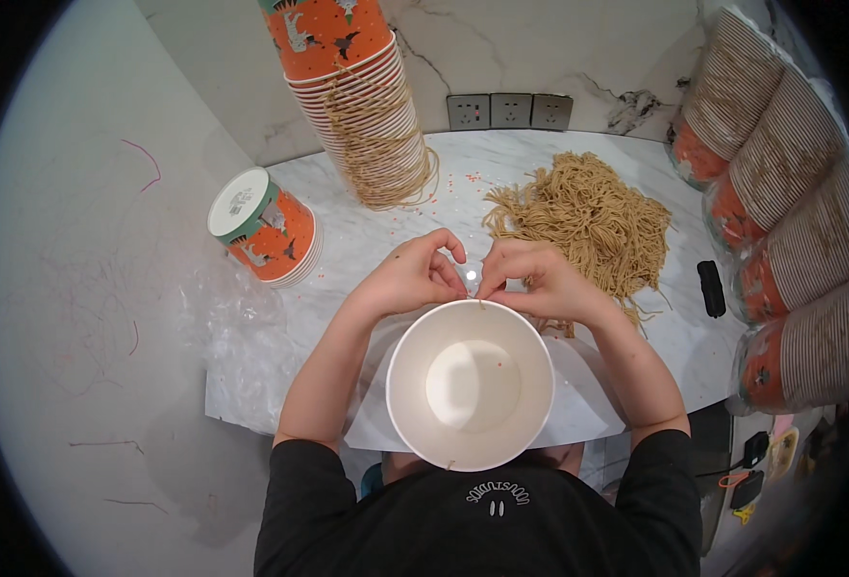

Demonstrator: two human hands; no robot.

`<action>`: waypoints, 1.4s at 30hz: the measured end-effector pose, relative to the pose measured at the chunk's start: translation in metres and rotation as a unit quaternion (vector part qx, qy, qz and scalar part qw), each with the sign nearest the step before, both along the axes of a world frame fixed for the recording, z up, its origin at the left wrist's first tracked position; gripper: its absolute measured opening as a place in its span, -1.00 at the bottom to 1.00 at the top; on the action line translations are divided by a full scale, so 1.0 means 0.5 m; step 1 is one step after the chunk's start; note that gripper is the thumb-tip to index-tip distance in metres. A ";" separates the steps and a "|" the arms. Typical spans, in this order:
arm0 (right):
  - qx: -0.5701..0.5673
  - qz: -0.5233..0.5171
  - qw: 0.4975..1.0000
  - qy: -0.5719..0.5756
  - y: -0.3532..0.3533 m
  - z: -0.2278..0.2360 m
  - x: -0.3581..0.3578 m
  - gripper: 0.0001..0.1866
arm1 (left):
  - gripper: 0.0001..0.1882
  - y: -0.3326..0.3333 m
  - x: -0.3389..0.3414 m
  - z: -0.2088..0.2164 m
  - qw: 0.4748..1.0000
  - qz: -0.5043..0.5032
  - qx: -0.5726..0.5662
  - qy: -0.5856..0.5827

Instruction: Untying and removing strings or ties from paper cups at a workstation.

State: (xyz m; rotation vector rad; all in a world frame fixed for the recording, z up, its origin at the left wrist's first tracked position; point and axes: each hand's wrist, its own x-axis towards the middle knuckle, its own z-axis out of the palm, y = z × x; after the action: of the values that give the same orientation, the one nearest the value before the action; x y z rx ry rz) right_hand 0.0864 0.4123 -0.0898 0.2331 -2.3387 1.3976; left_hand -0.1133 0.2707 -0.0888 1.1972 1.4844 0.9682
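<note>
Just at the near edge of the table [473,159], the bucket [468,404] is sitting between the forearms, its mouth facing up; whether table or lap is bearing it, one cannot tell. Both hands are meeting at its far rim. The right hand [543,279] is pinching a thin cord [483,307] between thumb and forefinger. The left hand [410,277] is curling just beside it, thumb and fingertips coming close together; whether they are gripping the cord too, one cannot tell. A pale sheet [578,385] is jutting out beside the bucket toward the front edge.

Beyond the hands, open tabletop is showing between the tall stack [314,48] and the pile [598,216] of cords, orange specks [473,177] lying there. More is showing right of the pile, around a small black object [711,288]. Crumpled film [237,337] is covering the left edge.

Inside, the bucket is holding one tiny red speck on its white floor. Loose cords are hanging down the tall stack's nested rims. A short stack [285,236] is standing upturned at left, and wrapped packs [780,173] of nested buckets are lining the right edge.
</note>
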 end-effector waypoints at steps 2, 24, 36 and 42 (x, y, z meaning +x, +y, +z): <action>0.010 -0.005 1.000 0.001 -0.001 0.007 0.005 -0.89 | -0.57 0.002 0.005 0.003 1.000 0.013 0.003 0.021; 0.211 0.257 0.937 -0.111 -0.035 0.112 0.099 -0.71 | -0.57 -0.103 -0.049 0.162 0.940 -0.237 0.212 0.124; -0.227 -0.287 0.930 0.037 0.003 0.071 0.047 -0.82 | -0.79 -0.098 0.019 0.154 0.990 -0.013 0.055 -0.129; -0.394 0.113 0.900 -0.147 -0.129 0.108 0.102 -0.59 | -0.69 -0.089 0.006 0.120 0.937 0.204 0.260 -0.111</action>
State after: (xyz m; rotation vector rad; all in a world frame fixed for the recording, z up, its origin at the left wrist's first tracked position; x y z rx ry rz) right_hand 0.1375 0.3477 -0.0357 0.0527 -1.7726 2.5071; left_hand -0.1101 0.2259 -0.0287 1.1017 1.3589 1.8039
